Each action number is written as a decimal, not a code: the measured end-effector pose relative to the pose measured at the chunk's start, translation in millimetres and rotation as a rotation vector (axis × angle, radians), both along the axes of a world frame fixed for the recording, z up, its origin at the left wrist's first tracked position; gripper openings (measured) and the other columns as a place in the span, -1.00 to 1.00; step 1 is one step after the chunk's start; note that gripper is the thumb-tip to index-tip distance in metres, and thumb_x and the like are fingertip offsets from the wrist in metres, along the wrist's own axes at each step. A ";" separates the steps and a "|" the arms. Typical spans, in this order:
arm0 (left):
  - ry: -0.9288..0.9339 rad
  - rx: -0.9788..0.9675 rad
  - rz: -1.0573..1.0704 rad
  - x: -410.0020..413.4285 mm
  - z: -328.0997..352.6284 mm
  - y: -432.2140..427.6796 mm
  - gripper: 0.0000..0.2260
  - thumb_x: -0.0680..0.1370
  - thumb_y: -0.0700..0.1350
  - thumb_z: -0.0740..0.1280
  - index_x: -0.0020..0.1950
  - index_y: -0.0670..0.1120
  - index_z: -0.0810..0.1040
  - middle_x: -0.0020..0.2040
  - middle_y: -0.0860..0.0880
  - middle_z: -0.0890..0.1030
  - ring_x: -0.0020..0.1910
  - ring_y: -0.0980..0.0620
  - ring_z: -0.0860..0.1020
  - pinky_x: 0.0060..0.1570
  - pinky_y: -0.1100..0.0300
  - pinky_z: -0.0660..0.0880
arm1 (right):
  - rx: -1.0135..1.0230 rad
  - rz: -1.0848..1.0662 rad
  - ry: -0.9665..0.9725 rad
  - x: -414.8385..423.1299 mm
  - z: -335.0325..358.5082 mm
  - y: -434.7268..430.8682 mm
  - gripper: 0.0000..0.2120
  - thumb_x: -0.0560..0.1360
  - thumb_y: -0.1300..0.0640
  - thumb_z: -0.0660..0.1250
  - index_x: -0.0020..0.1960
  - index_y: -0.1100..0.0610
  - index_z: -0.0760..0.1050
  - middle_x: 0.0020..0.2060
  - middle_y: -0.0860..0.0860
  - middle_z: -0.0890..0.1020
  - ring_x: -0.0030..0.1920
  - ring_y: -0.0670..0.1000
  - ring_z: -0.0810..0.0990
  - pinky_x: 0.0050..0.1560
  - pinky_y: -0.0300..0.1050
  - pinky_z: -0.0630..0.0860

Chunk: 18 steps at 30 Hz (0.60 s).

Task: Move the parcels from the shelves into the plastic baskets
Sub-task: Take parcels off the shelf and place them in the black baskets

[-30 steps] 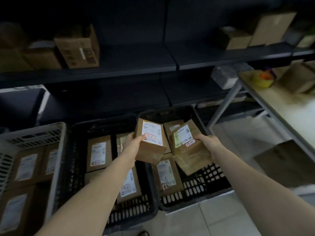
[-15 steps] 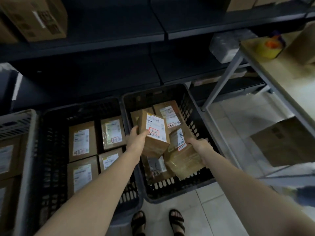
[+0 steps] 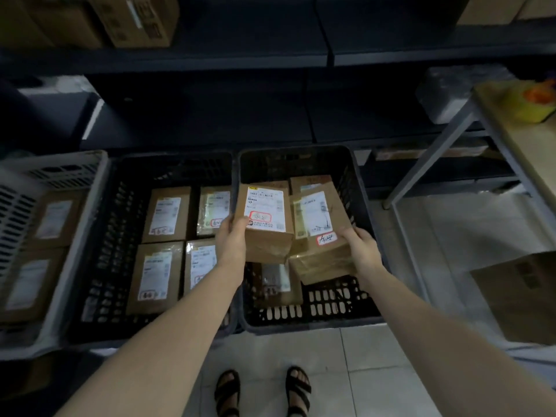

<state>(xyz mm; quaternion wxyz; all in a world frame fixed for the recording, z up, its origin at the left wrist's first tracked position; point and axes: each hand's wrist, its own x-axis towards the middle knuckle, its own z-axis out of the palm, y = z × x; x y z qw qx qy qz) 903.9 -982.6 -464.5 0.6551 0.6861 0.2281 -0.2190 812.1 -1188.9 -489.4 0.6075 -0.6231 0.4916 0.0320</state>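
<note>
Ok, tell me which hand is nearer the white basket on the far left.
Left. The left hand grips a parcel over the right black basket, with the middle black basket between it and the white basket. The right hand holds a second parcel farther right.

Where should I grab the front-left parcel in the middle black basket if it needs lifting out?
From above, by its left long edge. The front-left parcel lies flat, label up; bare floor of the middle black basket shows along that side, while its right edge sits against the neighbouring parcel. Probably tip it up first.
</note>
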 end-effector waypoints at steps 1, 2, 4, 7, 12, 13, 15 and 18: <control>-0.016 -0.016 0.034 2.7 9.8 6.5 -0.69 0.52 0.03 0.28 0.26 0.07 0.46 0.13 -0.05 0.59 0.11 -0.07 0.55 0.22 -0.12 0.48 | 0.024 0.010 -0.044 6.5 7.2 4.3 -0.29 0.32 -0.25 0.35 0.40 0.00 0.39 0.20 0.07 0.55 0.16 0.13 0.52 0.18 0.13 0.50; -0.033 -0.020 0.060 5.6 19.1 15.4 -0.67 0.52 0.03 0.28 0.28 0.06 0.46 0.17 -0.07 0.58 0.12 -0.07 0.56 0.21 -0.12 0.48 | 0.047 0.023 -0.086 14.2 15.5 10.8 -0.36 0.37 -0.20 0.34 0.39 0.01 0.39 0.17 0.08 0.55 0.12 0.12 0.54 0.12 0.08 0.52; -0.088 -0.023 0.116 11.2 39.5 38.6 -0.65 0.52 0.01 0.29 0.31 0.06 0.45 0.18 -0.06 0.58 0.11 -0.05 0.56 0.18 -0.08 0.50 | 0.088 0.062 -0.144 32.0 29.2 28.2 -0.47 0.47 -0.10 0.33 0.40 0.01 0.38 0.16 0.08 0.54 0.09 0.08 0.53 0.01 -0.01 0.50; -0.185 -0.039 0.201 20.2 67.4 85.9 -0.69 0.55 -0.06 0.28 0.29 0.02 0.45 0.12 -0.07 0.60 0.03 -0.04 0.58 0.07 0.00 0.53 | 0.104 0.163 -0.230 62.5 51.4 68.4 -0.52 0.48 -0.05 0.31 0.38 0.00 0.39 0.14 0.05 0.54 0.03 0.02 0.53 -0.02 -0.05 0.49; -0.238 -0.025 0.330 36.9 89.9 173.5 -0.65 0.57 -0.06 0.29 0.35 0.02 0.39 0.15 -0.06 0.58 0.07 -0.02 0.57 0.07 0.01 0.53 | 0.069 0.316 -0.295 105.9 70.1 144.2 -0.51 0.53 -0.04 0.26 0.44 0.00 0.30 0.20 0.00 0.44 0.16 0.04 0.46 0.23 0.09 0.45; -0.249 -0.023 0.349 39.2 92.4 189.3 -0.69 0.57 -0.07 0.28 0.31 0.04 0.40 0.09 -0.02 0.59 0.01 0.02 0.57 -0.03 0.07 0.54 | 0.047 0.332 -0.301 112.3 72.0 159.1 -0.52 0.54 -0.04 0.25 0.43 0.01 0.30 0.19 0.00 0.44 0.15 0.03 0.46 0.23 0.09 0.45; -0.261 -0.019 0.397 45.5 94.7 222.2 -0.67 0.57 -0.06 0.28 0.33 0.04 0.40 0.11 -0.02 0.59 0.02 0.02 0.57 0.00 0.06 0.54 | 0.019 0.325 -0.293 126.6 71.0 187.0 -0.54 0.54 -0.05 0.25 0.40 0.05 0.35 0.15 0.03 0.50 0.09 0.03 0.51 0.12 0.04 0.50; -0.274 0.002 0.431 60.2 92.7 270.4 -0.63 0.55 -0.03 0.28 0.36 0.04 0.39 0.21 -0.06 0.57 0.15 -0.07 0.55 0.21 -0.11 0.48 | 0.019 0.246 -0.250 142.9 64.1 228.0 -0.55 0.50 -0.07 0.27 0.33 0.09 0.42 0.06 0.06 0.57 -0.01 0.05 0.56 -0.09 -0.05 0.52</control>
